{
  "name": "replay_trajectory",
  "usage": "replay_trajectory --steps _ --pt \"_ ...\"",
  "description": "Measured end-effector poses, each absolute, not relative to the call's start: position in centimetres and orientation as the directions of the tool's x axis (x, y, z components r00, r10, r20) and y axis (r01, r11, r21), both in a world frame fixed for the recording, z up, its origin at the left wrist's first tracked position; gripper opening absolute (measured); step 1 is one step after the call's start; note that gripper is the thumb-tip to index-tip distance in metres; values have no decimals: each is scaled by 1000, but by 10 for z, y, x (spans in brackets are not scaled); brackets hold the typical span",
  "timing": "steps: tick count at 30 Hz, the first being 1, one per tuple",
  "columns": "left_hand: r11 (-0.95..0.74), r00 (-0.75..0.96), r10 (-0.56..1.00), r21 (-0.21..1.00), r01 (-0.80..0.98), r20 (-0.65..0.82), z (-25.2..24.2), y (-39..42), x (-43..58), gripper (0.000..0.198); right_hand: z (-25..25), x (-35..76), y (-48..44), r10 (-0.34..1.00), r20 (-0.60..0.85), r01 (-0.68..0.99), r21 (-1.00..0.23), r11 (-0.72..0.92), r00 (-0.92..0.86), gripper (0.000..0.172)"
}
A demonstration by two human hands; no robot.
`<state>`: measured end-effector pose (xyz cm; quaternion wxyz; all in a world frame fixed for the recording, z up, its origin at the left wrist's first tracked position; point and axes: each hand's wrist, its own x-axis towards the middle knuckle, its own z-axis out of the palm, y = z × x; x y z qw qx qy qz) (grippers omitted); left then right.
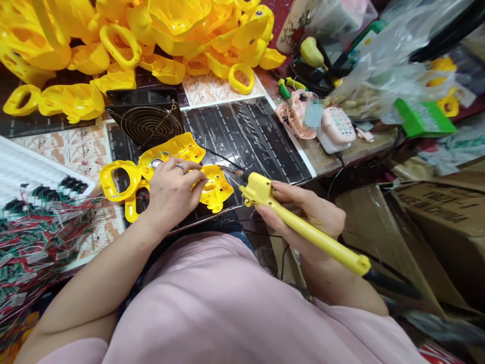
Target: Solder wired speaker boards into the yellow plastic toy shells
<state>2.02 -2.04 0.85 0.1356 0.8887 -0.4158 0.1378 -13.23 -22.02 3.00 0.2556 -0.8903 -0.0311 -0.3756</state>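
A yellow plastic toy shell [121,177] lies open side up on a black mat [250,136] at the table's near edge. My left hand [172,189] rests on top of it with the fingers curled and pressing down; a ring shows on one finger. A small round metal part [156,163] sits in the shell just left of my fingers. My right hand [306,212] is wrapped round a yellow soldering iron [303,227], whose dark tip [233,172] points left at the shell's right edge, close to my left fingertips.
A heap of yellow shells [151,35] fills the far side. A black fan [146,121] stands behind the shell. Circuit boards with red and green wires [34,237] lie left. A pink toy phone [335,129], plastic bags and cardboard boxes [435,222] are right.
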Motion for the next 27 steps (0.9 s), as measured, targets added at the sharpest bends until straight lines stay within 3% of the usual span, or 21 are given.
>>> replay_trajectory --steps 5,11,14,18,27 --pt "-696 694 -669 102 -711 266 5 -20 21 20 28 -132 -219 -92 691 324 -448 -833 717 21" --pt "-705 698 -702 1 -709 145 7 -24 11 21 28 -128 -222 -2 656 331 -383 -863 754 35" --pt "-704 698 -707 -21 -710 112 8 -26 9 20 29 -124 -222 99 675 407 -316 -857 731 27" --pt "-702 695 -709 -19 -712 119 5 -27 9 20 29 -121 -222 157 687 496 -330 -803 710 14" --pt "-681 675 -729 -29 -731 113 2 -28 10 21 27 -119 -220 203 662 520 -324 -790 721 15"
